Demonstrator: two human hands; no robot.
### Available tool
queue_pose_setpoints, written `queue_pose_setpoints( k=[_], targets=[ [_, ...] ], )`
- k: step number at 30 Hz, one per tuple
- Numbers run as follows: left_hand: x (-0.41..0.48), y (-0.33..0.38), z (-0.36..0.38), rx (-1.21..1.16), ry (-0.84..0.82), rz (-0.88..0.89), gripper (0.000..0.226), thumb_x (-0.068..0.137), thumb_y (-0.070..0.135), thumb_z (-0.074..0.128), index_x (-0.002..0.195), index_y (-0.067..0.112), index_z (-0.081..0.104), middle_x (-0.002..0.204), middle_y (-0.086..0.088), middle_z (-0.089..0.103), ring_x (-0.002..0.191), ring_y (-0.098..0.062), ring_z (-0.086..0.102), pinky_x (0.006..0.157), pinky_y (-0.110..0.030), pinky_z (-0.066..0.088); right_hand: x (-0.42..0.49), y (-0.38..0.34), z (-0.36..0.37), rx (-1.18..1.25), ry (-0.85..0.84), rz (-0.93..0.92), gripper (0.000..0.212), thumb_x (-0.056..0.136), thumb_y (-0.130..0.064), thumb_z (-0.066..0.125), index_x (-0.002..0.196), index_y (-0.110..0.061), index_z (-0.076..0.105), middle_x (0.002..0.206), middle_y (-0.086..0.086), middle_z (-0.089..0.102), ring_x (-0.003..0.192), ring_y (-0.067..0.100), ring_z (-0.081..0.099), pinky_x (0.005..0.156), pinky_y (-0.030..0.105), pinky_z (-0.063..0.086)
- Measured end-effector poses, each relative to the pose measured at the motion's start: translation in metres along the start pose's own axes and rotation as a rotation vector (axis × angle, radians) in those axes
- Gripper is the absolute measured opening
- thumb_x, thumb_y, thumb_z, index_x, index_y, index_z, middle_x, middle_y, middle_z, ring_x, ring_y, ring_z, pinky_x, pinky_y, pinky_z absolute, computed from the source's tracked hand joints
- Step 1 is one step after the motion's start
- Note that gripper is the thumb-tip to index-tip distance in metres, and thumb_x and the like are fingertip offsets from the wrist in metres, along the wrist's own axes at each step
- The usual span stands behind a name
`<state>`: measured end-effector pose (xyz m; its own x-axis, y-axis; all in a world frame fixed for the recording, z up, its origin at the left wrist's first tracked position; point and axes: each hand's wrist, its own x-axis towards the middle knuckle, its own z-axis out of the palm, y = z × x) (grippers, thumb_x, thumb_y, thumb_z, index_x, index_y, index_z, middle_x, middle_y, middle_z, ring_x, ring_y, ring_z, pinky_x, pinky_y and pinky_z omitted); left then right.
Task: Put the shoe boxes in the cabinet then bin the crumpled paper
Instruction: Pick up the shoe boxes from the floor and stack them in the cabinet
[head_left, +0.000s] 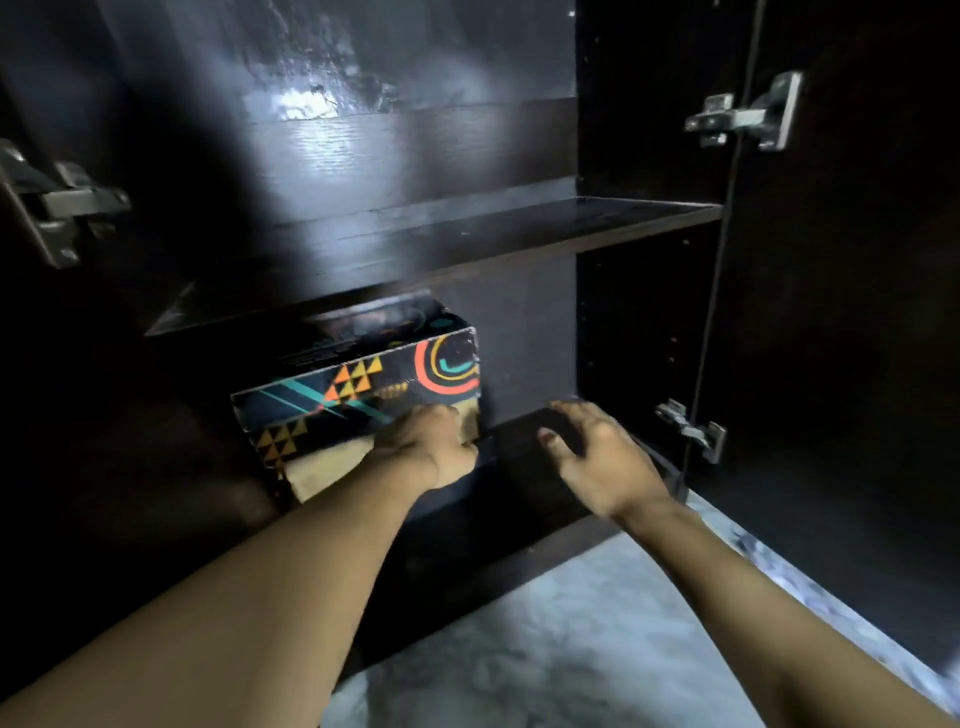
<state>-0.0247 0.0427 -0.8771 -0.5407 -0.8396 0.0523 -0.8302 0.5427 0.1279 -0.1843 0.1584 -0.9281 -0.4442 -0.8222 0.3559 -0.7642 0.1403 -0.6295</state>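
One box, black with orange triangles, teal stripes and a red-and-yellow ring, sits inside the cabinet. It rests on the bottom board, just under the shelf, toward the left of the opening. Its near end tilts slightly out toward the camera.

The left hand is at the box's 5 o'clock corner. Its fingers are curled and clamped on that near end, and the fingertips are hidden.

The right hand is at 3 o'clock of the left hand, apart from the box. Its fingers are spread and relaxed, holding nothing, above the board's front edge.

At 3 o'clock a door stands open, with an upper hinge and a lower hinge. A third hinge shows at 9 o'clock. Pale mottled floor lies at 6 o'clock.
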Motion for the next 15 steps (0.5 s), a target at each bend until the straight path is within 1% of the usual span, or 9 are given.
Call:
queue_pose_setpoints(
  k=[1,2,5,7,9,10,12,15],
  targets=[
    [-0.006,0.015,0.005,-0.036,-0.035,0.058,0.029,0.085,0.041,0.058,0.107,0.023,0.067,0.122,-0.003,0.066,0.113,-0.026,0.060,0.092,-0.032,0.049,-0.017,0.008,-0.007,-0.019,0.012,0.027,0.048,0.097,-0.042,0.051,0.142,-0.024,0.048,0.145,-0.008,0.048,0.137,0.014,0.040,0.111,0.031,0.035],
    [-0.012,0.031,0.011,-0.087,-0.067,0.109,0.024,0.085,0.040,0.058,0.101,0.025,0.068,0.117,-0.003,0.068,0.108,-0.025,0.062,0.090,-0.030,0.050,-0.035,0.016,-0.014,-0.040,0.028,0.060,0.048,0.098,-0.042,0.050,0.142,-0.025,0.048,0.145,-0.009,0.048,0.137,0.013,0.040,0.109,0.030,0.036],
    [-0.030,0.080,0.032,-0.248,-0.124,0.252,0.032,0.087,0.036,0.062,0.115,0.023,0.069,0.111,-0.004,0.071,0.106,-0.022,0.065,0.094,-0.028,0.049,-0.097,0.043,-0.034,-0.120,0.089,0.191,0.049,0.099,-0.045,0.045,0.145,-0.027,0.044,0.147,-0.009,0.044,0.138,0.014,0.037,0.102,0.032,0.038],
    [-0.044,0.117,0.049,-0.322,-0.188,0.361,0.026,0.088,0.032,0.062,0.109,0.022,0.071,0.099,-0.004,0.072,0.098,-0.021,0.066,0.085,-0.025,0.050,-0.141,0.064,-0.051,-0.168,0.122,0.281,0.050,0.100,-0.045,0.043,0.146,-0.025,0.042,0.150,-0.007,0.041,0.139,0.015,0.035,0.104,0.033,0.038],
    [-0.059,0.157,0.069,-0.377,-0.265,0.479,0.015,0.088,0.026,0.062,0.096,0.018,0.072,0.089,-0.004,0.071,0.090,-0.021,0.067,0.077,-0.027,0.050,-0.183,0.084,-0.073,-0.206,0.185,0.379,0.049,0.100,-0.043,0.045,0.145,-0.025,0.043,0.151,-0.006,0.041,0.138,0.015,0.036,0.104,0.034,0.038],
    [-0.064,0.173,0.077,-0.408,-0.285,0.513,0.016,0.088,0.023,0.062,0.096,0.014,0.072,0.087,-0.004,0.071,0.086,-0.020,0.067,0.074,-0.026,0.049,-0.201,0.091,-0.083,-0.217,0.219,0.426,0.048,0.100,-0.042,0.046,0.145,-0.025,0.044,0.151,-0.006,0.041,0.138,0.015,0.037,0.105,0.034,0.038],
    [-0.077,0.205,0.089,-0.469,-0.331,0.570,0.019,0.088,0.023,0.062,0.101,0.014,0.072,0.080,0.001,0.070,0.081,-0.016,0.066,0.070,-0.021,0.045,-0.233,0.101,-0.105,-0.250,0.267,0.522,0.048,0.100,-0.042,0.047,0.145,-0.027,0.043,0.152,-0.007,0.040,0.139,0.014,0.036,0.105,0.034,0.039],
    [-0.107,0.258,0.103,-0.502,-0.432,0.713,0.025,0.087,0.030,0.061,0.108,0.021,0.071,0.081,0.003,0.073,0.078,-0.014,0.069,0.071,-0.023,0.051,-0.281,0.110,-0.140,-0.334,0.340,0.660,0.048,0.100,-0.042,0.046,0.145,-0.026,0.044,0.152,-0.005,0.041,0.139,0.015,0.037,0.105,0.032,0.037]
  ],
)
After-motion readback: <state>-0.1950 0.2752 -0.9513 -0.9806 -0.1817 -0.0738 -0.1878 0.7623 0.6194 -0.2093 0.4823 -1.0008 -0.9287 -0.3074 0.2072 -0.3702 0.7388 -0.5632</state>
